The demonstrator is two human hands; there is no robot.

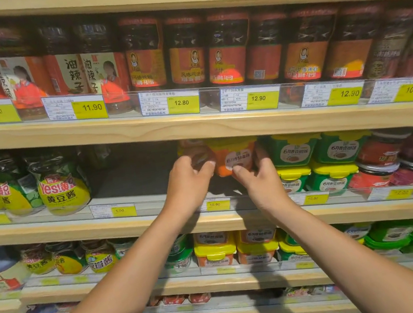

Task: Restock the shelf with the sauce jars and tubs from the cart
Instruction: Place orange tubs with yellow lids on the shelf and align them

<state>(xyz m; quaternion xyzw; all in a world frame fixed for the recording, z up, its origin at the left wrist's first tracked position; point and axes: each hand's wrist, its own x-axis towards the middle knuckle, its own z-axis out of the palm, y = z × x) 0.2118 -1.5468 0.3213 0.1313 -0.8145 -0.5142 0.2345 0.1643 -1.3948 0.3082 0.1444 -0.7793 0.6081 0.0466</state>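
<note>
At 9 o'clock of my hands, jars [63, 191] are standing beside a bare stretch of shelf [132, 179], and I'm judging that to be the slot I'm filling. My left hand [190, 178] is curling round the left tub [195, 155] and my right hand [259, 183] is pinching the right tub [237, 156], holding both side by side above the board. The right one is showing orange with a yellow lid, the left darker and blurred. Green tubs [295, 152] are sitting stacked at 3 o'clock.
</note>
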